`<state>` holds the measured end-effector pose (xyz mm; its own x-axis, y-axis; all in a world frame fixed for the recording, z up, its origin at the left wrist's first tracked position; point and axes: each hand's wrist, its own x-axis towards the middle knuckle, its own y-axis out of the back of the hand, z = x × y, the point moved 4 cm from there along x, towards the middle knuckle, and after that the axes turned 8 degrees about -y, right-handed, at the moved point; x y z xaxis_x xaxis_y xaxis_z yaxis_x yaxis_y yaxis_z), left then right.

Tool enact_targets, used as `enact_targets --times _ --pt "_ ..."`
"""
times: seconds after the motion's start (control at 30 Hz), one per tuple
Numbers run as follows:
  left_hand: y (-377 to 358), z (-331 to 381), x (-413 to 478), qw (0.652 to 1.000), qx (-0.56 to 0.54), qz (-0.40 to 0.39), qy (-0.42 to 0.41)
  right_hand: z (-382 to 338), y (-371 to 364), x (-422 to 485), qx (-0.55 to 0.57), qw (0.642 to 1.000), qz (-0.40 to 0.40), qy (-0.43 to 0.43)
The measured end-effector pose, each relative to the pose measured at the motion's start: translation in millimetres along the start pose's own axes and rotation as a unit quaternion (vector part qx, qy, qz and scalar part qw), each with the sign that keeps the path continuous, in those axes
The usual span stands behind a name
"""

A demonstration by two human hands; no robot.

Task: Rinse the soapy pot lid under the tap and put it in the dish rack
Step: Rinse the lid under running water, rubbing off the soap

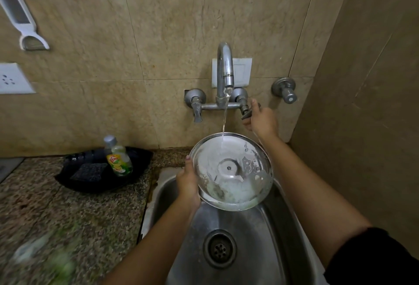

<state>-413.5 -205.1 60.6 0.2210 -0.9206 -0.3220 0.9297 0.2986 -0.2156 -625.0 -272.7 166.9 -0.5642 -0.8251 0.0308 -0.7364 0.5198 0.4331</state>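
Observation:
A round steel pot lid [231,171], streaked with white suds, is held tilted over the steel sink [267,234]. My left hand [188,182] grips its left rim, thumb on top. A thin stream of water falls from the curved tap [225,67] onto the lid's far edge. My right hand [260,119] is closed around the tap's right handle [246,113] on the wall. No dish rack is in view.
A black tray [136,164] on the speckled granite counter [68,212] holds a dish soap bottle [118,156] and a dark scrub pad [89,171]. A second valve [285,90] juts from the wall at right. The side wall stands close on the right.

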Motion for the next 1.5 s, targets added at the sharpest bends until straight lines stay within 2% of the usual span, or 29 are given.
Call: enact_targets --times 0.13,0.2,0.27,0.37,0.47,0.53,0.6,0.7,0.77,0.83,0.9,0.97,1.03,1.17,1.23,1.3,1.4,1.5 --pt "-1 -1 1 1.000 -0.011 0.010 -0.004 36 -16 -34 -0.148 0.988 -0.035 0.021" --pt "0 -4 2 1.000 -0.008 0.016 -0.002 62 -33 -56 -0.279 0.954 -0.063 0.087" --pt "-1 -9 3 1.000 0.003 0.010 0.006 81 -51 -69 -0.362 0.917 -0.091 0.141" --pt "-6 -15 4 1.000 0.018 -0.005 0.008 80 -75 -82 -0.365 0.904 -0.143 0.170" --pt "-6 -15 6 0.999 0.047 -0.006 -0.013 72 -84 -117 -0.359 0.850 -0.247 0.297" --pt "1 -16 13 0.999 0.041 0.005 -0.011 86 -72 -136 -0.364 0.820 -0.305 0.321" --pt "10 -14 18 0.999 0.034 0.029 -0.021 106 -55 -132 -0.403 0.828 -0.259 0.292" --pt "14 -18 14 0.998 0.042 0.036 -0.022 114 -42 -95 -0.425 0.884 -0.109 0.164" --pt "9 -27 7 0.998 0.055 0.025 0.002 103 -57 -78 -0.394 0.906 -0.074 0.135" --pt "4 -32 4 0.997 0.071 0.012 0.021 91 -83 -84 -0.353 0.908 -0.143 0.175" --pt "2 -34 5 0.997 0.069 0.009 0.024 84 -98 -115 -0.332 0.871 -0.259 0.253" --pt "10 -33 9 0.998 0.047 0.030 0.026 94 -89 -141 -0.347 0.825 -0.336 0.292" --pt "22 -33 15 0.997 0.045 0.049 0.026 114 -67 -142 -0.391 0.818 -0.304 0.292" --pt "22 -35 8 0.998 0.065 0.020 0.015 129 -44 -98 -0.444 0.874 -0.121 0.157" --pt "14 -40 1 0.998 0.064 -0.001 0.023 112 -60 -85 -0.421 0.890 -0.089 0.150" --pt "6 -42 -2 0.998 0.052 -0.010 0.032 92 -85 -90 -0.373 0.892 -0.153 0.205" --pt "3 -37 -1 0.999 0.044 -0.010 0.020 81 -97 -132 -0.366 0.826 -0.267 0.335" --pt "12 -30 11 0.999 0.033 0.029 0.020 105 -69 -142 -0.390 0.799 -0.299 0.347"
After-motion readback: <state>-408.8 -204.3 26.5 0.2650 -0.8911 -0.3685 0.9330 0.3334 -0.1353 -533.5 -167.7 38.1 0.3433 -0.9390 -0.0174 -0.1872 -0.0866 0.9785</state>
